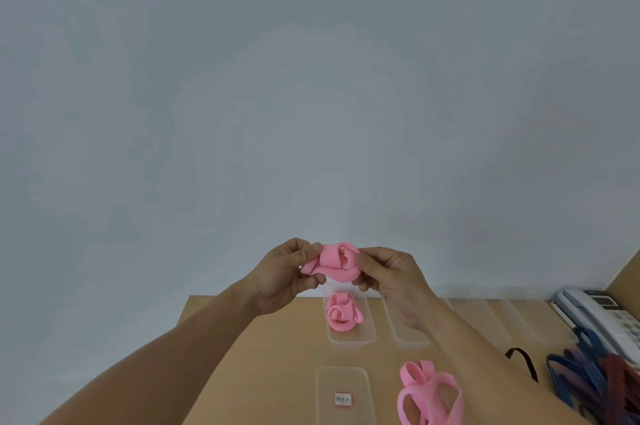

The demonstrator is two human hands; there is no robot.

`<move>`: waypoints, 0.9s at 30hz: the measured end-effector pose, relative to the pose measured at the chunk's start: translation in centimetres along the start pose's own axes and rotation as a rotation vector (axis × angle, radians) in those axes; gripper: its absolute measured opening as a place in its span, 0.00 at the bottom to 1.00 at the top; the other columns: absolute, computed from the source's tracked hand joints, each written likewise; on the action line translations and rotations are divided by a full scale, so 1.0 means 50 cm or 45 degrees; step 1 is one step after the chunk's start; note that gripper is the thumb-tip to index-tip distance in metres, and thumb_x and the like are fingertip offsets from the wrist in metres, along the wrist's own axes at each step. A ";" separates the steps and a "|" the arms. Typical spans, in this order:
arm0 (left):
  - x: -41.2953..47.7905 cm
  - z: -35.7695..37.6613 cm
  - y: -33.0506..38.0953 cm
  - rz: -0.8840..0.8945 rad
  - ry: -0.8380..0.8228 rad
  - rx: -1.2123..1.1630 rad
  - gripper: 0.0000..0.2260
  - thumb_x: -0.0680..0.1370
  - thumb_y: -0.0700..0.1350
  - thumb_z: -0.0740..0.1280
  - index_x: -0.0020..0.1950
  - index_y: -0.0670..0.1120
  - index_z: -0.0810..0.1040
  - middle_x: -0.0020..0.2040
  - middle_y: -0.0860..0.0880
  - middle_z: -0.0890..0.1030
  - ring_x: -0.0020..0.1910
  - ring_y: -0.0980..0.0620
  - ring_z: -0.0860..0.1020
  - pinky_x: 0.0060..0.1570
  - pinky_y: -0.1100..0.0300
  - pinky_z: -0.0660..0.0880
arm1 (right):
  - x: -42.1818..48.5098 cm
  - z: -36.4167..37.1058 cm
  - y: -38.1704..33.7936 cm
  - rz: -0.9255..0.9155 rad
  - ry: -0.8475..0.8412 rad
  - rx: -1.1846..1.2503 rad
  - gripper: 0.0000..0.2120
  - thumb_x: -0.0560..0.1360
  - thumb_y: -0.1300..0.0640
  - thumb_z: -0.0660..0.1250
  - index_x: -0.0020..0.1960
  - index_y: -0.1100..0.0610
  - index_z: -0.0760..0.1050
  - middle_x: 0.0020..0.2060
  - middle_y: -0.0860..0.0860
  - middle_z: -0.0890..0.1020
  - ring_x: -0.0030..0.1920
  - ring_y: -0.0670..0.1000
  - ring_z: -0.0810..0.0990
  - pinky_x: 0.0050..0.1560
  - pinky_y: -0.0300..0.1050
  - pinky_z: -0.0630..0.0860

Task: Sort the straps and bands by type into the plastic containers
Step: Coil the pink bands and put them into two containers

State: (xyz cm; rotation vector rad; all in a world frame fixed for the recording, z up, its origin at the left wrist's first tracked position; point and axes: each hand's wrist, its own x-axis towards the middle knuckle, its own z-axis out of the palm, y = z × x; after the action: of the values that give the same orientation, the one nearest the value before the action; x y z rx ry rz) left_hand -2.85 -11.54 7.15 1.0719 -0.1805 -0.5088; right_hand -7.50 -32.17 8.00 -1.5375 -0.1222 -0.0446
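Observation:
A knotted pink band (334, 263) hangs in the air above the table, held from both sides. My left hand (285, 274) pinches its left end, and my right hand (391, 274) grips its right side. Below them a clear plastic container (369, 331) holds another knotted pink band (343, 314). More loose pink bands (429, 393) lie on the table at the front right. A pile of dark blue, purple and red straps (595, 376) lies at the far right.
Further clear containers (398, 334) stand in a row to the right, partly behind my right arm. A clear lid with a small label (343, 398) lies at the front. A white telephone (602, 314) and a black strap (524, 360) sit at the right.

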 end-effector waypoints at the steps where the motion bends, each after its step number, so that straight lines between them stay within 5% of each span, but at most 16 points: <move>1: 0.000 -0.002 0.001 -0.005 -0.006 -0.005 0.10 0.73 0.43 0.69 0.46 0.42 0.70 0.39 0.43 0.80 0.29 0.47 0.78 0.29 0.62 0.77 | 0.000 0.001 0.003 -0.002 0.007 0.001 0.13 0.70 0.53 0.72 0.50 0.59 0.85 0.37 0.59 0.82 0.35 0.54 0.76 0.41 0.46 0.76; 11: 0.002 -0.016 0.002 0.013 -0.043 0.112 0.10 0.76 0.42 0.70 0.44 0.43 0.68 0.40 0.39 0.79 0.31 0.44 0.79 0.29 0.60 0.77 | -0.005 0.011 0.012 0.065 0.031 -0.048 0.14 0.75 0.50 0.68 0.53 0.59 0.82 0.41 0.59 0.82 0.38 0.54 0.80 0.40 0.46 0.76; 19: 0.009 -0.007 -0.020 -0.062 -0.188 0.196 0.09 0.76 0.42 0.69 0.45 0.43 0.69 0.39 0.39 0.80 0.32 0.44 0.80 0.30 0.59 0.78 | -0.004 0.000 0.021 0.112 -0.010 -0.405 0.10 0.76 0.55 0.71 0.56 0.46 0.82 0.46 0.50 0.84 0.35 0.50 0.77 0.37 0.40 0.75; 27: 0.045 0.004 -0.096 -0.173 -0.131 0.331 0.10 0.79 0.43 0.68 0.47 0.42 0.67 0.36 0.40 0.81 0.34 0.40 0.81 0.31 0.58 0.78 | 0.008 -0.055 0.083 0.152 -0.086 -0.708 0.12 0.74 0.63 0.72 0.55 0.51 0.81 0.47 0.45 0.85 0.49 0.45 0.83 0.50 0.38 0.79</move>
State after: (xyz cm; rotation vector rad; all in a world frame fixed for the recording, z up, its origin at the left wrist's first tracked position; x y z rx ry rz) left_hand -2.44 -14.59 2.80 1.3184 -0.2712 -0.6766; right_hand -6.51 -34.77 3.84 -2.1001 -0.0739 0.0751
